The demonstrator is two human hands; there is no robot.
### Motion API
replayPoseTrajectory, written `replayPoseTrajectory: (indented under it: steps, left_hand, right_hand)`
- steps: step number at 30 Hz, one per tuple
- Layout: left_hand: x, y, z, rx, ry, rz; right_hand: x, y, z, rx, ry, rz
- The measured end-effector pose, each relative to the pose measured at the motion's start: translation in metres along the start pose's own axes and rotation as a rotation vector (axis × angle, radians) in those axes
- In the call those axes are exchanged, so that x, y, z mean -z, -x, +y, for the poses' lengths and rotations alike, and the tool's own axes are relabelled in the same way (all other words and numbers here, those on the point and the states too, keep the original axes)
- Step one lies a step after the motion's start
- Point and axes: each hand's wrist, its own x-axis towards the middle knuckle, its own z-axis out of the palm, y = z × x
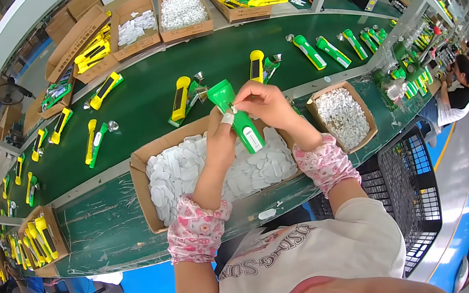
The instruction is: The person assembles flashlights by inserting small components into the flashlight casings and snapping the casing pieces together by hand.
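A green flashlight body (243,122) with a white oval panel is held up over a cardboard box of flat white plastic pieces (181,175). My left hand (221,133) is closed round its left side, with something white on a fingertip. At the flashlight's upper part, my right hand (264,103) has its fingers pinched together; whatever they hold is too small to name. To the right of my right hand stands a box of small white parts (343,118).
Yellow and green flashlights (181,98) lie along the green conveyor (143,93). Boxes of parts (184,11) line its far side. A box of yellow flashlights (43,238) stands at left. A black crate (405,188) is at my right, and a seated person (458,94) is farther right.
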Motion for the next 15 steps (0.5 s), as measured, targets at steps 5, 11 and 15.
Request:
replayPoseTrajectory:
  steps: [5, 11, 15]
  left_hand:
    - [0.002, -0.001, -0.009, -0.082, -0.212, 0.010]
    - [0.013, -0.005, -0.026, -0.280, -0.591, 0.040]
    - [0.015, -0.009, -0.023, -0.385, -0.782, 0.077]
  right_hand:
    - [0.002, 0.002, 0.010, 0.069, 0.181, 0.069]
    - [-0.008, 0.005, 0.016, 0.032, 0.272, 0.140]
    - [-0.016, -0.001, 0.032, -0.037, 0.094, 0.155]
